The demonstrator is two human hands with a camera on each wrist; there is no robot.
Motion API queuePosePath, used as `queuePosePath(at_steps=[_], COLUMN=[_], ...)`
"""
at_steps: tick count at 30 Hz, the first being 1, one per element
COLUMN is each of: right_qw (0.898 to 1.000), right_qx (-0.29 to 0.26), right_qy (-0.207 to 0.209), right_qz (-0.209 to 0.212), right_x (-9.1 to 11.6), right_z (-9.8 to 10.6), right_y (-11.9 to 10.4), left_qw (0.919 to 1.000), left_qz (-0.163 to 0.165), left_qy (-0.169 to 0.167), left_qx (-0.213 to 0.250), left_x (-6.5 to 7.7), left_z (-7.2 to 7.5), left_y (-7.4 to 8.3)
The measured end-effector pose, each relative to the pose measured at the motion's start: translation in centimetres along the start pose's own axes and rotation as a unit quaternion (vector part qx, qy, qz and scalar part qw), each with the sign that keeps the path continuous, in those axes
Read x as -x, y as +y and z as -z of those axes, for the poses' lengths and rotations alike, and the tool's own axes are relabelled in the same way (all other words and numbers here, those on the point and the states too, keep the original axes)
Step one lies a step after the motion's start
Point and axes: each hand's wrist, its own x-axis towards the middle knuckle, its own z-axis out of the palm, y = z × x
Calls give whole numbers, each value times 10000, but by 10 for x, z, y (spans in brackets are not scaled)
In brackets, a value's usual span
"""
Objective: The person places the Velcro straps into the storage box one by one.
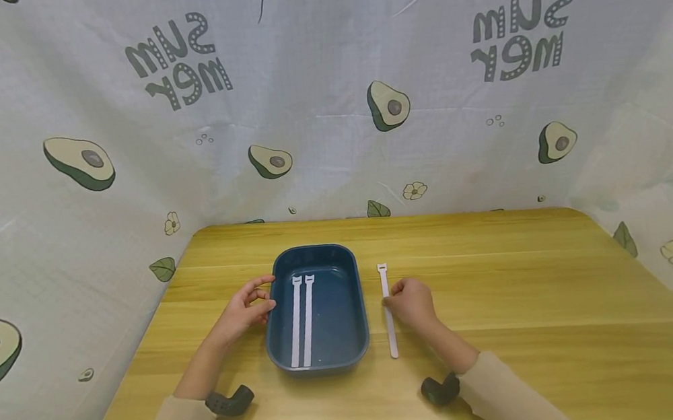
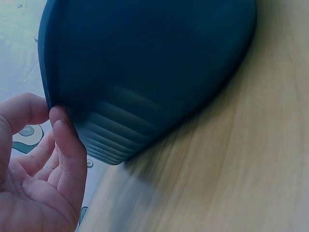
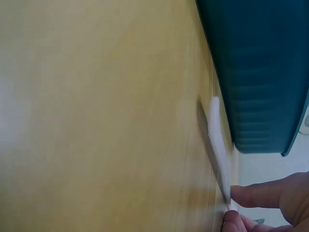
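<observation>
So the blue tray (image 1: pixel 342 334) is the anchor here, sitting on the wooden bench (image 1: pixel 540 305) with its long sides running away from the person. The left hand (image 1: pixel 238 317) is on the tray's left side, and the left wrist view shows its grip pinching the rim between thumb and finger, probably just to steady the tray, since the tray looks flat on the bench anyway. Over to the right of the tray, near but not touching it, is a loose white strap (image 1: pixel 392 336), lined up roughly with the tray's long side. The right hand (image 1: pixel 415 305) has its grip pinched on that strap around mid-length, which I'd guess keeps such a long floppy thing balanced. In the right wrist view the rounded end seems a bit up off the bench, going by the shadow beside it. Inside the tray, toward its left wall, two more white straps (image 1: pixel 309 321) lie side by side with a narrow gap, slotted heads at the far end. The loose one points the same way, so my read is that matching directions keep them tidy and stop them crossing.
</observation>
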Motion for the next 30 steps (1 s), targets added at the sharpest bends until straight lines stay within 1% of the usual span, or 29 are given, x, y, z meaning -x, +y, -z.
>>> queuePosePath(at_steps=[5, 11, 18, 24, 30], right_qw=[9998, 9997, 10000, 10000, 9977], right_qx=[176, 229, 2, -77, -617], right_qy=[-10, 17, -59, 3, -64], right_qz=[53, 12, 20, -17, -280], right_x=[-1, -1, -1, -4, -4], right_z=[1, 0, -1, -1, 1], right_y=[-2, -4, -4, 0, 1], left_qw=[10000, 10000, 10000, 10000, 9999], left_qz=[43, 37, -24, -52, -94], left_qy=[40, 50, 21, -8, -38], left_qx=[-40, -24, -48, -3, 6], left_x=[0, 0, 0, -1, -2], left_z=[0, 0, 0, 1, 1], left_y=[1, 1, 0, -3, -4])
